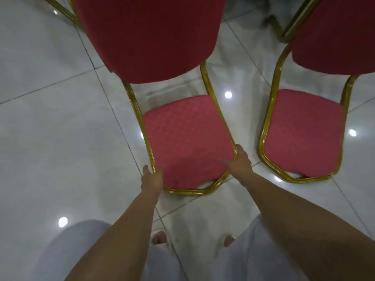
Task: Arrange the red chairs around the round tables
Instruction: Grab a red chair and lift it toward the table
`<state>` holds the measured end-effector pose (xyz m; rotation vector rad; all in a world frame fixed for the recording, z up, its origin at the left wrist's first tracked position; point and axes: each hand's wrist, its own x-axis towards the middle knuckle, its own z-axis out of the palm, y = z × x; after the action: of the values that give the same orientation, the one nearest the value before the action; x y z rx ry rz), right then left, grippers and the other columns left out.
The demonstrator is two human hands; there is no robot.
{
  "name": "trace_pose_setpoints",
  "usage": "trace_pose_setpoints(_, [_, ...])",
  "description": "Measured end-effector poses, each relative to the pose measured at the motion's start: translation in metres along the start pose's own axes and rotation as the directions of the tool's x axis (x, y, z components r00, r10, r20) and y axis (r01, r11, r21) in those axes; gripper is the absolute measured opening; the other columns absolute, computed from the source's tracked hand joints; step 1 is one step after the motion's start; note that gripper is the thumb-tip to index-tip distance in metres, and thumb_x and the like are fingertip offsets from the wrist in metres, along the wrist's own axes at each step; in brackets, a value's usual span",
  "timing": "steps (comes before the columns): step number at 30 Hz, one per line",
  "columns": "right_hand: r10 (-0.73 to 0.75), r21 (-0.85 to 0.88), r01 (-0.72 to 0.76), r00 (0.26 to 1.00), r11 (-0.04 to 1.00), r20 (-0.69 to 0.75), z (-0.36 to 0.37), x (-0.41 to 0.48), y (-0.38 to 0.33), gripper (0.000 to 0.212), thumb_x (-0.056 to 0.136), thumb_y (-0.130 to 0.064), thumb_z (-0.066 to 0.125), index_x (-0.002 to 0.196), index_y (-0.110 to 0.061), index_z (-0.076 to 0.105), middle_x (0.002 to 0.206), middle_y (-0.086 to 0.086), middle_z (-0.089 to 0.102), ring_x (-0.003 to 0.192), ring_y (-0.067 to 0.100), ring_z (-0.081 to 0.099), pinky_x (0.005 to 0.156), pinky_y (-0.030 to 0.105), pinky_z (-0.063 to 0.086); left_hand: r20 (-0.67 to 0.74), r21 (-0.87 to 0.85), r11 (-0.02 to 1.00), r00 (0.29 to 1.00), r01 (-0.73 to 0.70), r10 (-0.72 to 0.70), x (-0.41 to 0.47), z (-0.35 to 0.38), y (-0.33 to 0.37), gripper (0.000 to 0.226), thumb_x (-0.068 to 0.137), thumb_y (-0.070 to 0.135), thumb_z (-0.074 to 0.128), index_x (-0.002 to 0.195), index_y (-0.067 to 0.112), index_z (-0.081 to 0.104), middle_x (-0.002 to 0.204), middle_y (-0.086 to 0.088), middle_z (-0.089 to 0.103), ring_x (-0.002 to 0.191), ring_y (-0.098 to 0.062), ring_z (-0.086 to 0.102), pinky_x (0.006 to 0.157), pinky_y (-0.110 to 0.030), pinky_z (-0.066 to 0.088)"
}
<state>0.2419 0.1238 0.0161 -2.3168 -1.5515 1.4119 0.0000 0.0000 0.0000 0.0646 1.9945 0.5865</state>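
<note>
At the far upper left we see a bit of gold tubing [60, 11] from some other piece of furniture; too little shows to say which. It stands on a glossy white tiled floor [50, 118] dotted with bright light reflections.

Moving right, our left hand [152, 179] has hold of the red chair [186, 142] at the near left corner of its seat. The fingers [159, 171] are curled round the gold frame tube, with the thumb on the outer side. The chair stands right in front of us on the floor. Its padded seat is nearest to us, and its dark red backrest rises large at the top of the view. Below the seat, between our bare forearms, our toes [160, 239] peek out from pale loose clothing [77, 250].

Our right hand [239, 161] grips the same chair at the near right corner of the seat. Its fingers wrap over the gold tube, and the thumb lies on the red cushion.

Just beside this chair, on the right and not touching it, stands a second red chair [302, 134]. It has the same gold frame, and its backrest runs out of view at the upper right. Neither hand touches it. Behind it, at the top edge, another gold bar [292, 31] shows, blurred.
</note>
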Motion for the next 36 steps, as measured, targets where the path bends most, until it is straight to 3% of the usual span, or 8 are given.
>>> trace_pose_setpoints(3, [0.105,0.049,-0.103,0.993,0.993,-0.045,0.027,0.054,0.028,0.112,0.067,-0.056,0.081,0.154,-0.024,0.019,0.149,0.012,0.038,0.132,0.037,0.044,0.107,0.052,0.042,-0.05,-0.11,0.994,0.999,0.013,-0.018,0.047,0.024,-0.023,0.075,0.093,0.051,0.054,0.154,0.024,0.02,0.154,-0.012,0.034,0.134,-0.037,0.041,0.11,-0.051,0.036])
trace_pose_setpoints(9, [0.283,0.189,-0.267,0.957,0.945,-0.063,0.068,0.121,0.052,0.107,0.056,-0.059,0.077,0.146,-0.03,0.027,0.141,0.009,0.029,0.124,0.04,0.041,0.1,0.054,0.046,0.065,-0.286,0.956,0.997,0.057,-0.04,0.095,0.045,-0.068,0.054,0.099,0.053,0.041,0.141,0.019,0.044,0.129,-0.01,0.06,0.113,-0.031,0.059,0.095,-0.049,0.051])
trace_pose_setpoints(13, [0.212,0.051,-0.206,0.965,0.977,-0.155,0.068,0.13,0.048,0.122,0.045,-0.071,0.076,0.146,-0.038,0.017,0.145,0.007,0.024,0.133,0.04,0.027,0.101,0.057,0.036,0.186,-0.35,0.932,0.982,0.091,-0.026,0.093,0.038,-0.073,0.042,0.098,0.055,0.042,0.12,0.024,0.06,0.097,0.003,0.075,0.084,-0.015,0.071,0.051,-0.024,0.055])
trace_pose_setpoints(17, [0.268,0.221,-0.238,0.957,0.946,-0.114,0.065,0.151,0.059,0.116,0.046,-0.07,0.082,0.142,-0.021,0.038,0.141,0.011,0.034,0.126,0.039,0.042,0.103,0.055,0.044,0.168,-0.304,0.95,0.986,0.067,-0.015,0.102,0.036,-0.072,0.044,0.096,0.057,0.044,0.115,0.021,0.062,0.094,0.0,0.072,0.085,-0.02,0.067,0.064,-0.03,0.053])
trace_pose_setpoints(21, [0.267,0.471,-0.304,0.953,0.828,0.146,0.05,0.153,0.053,0.083,0.059,-0.039,0.091,0.128,-0.005,0.058,0.114,0.013,0.069,0.097,0.033,0.068,0.079,0.043,0.059,0.083,-0.306,0.95,0.996,0.059,-0.035,0.105,0.032,-0.075,0.034,0.102,0.044,0.039,0.12,0.021,0.056,0.109,-0.009,0.067,0.096,-0.028,0.065,0.076,-0.04,0.056])
trace_pose_setpoints(24, [0.263,0.454,-0.34,0.938,0.824,0.227,0.038,0.11,0.041,0.074,0.068,-0.028,0.089,0.128,0.001,0.056,0.103,0.016,0.07,0.085,0.033,0.071,0.069,0.041,0.061,-0.061,-0.241,0.969,0.995,0.06,-0.077,0.077,0.004,-0.063,0.037,0.104,0.035,0.034,0.135,0.021,0.05,0.125,-0.013,0.06,0.098,-0.03,0.058,0.085,-0.045,0.053])
trace_pose_setpoints(30, [0.233,0.321,-0.284,0.954,0.904,0.19,-0.048,-0.051,-0.024,0.068,0.074,-0.028,0.087,0.123,-0.003,0.047,0.104,0.012,0.062,0.078,0.022,0.063,0.038,0.021,0.048,-0.052,-0.163,0.976,0.987,0.144,-0.154,-0.066,-0.09,-0.004,0.025,0.102,0.035,0.039,0.117,0.023,0.056,0.097,-0.008,0.062,0.082,-0.028,0.06,0.055,-0.031,0.051])
trace_pose_setpoints(36, [0.26,0.232,-0.314,0.937,0.921,0.234,-0.176,-0.201,-0.121,0.039,0.085,-0.022,0.077,0.113,-0.007,0.054,0.089,0.007,0.062,0.074,0.021,0.057,0.065,0.034,0.049,-0.061,-0.088,0.996,0.998,0.026,-0.031,-0.242,-0.177,0.093,0.02,0.101,0.03,0.048,0.117,0.019,0.053,0.089,-0.004,0.06,0.075,-0.021,0.056,0.061,-0.032,0.048])
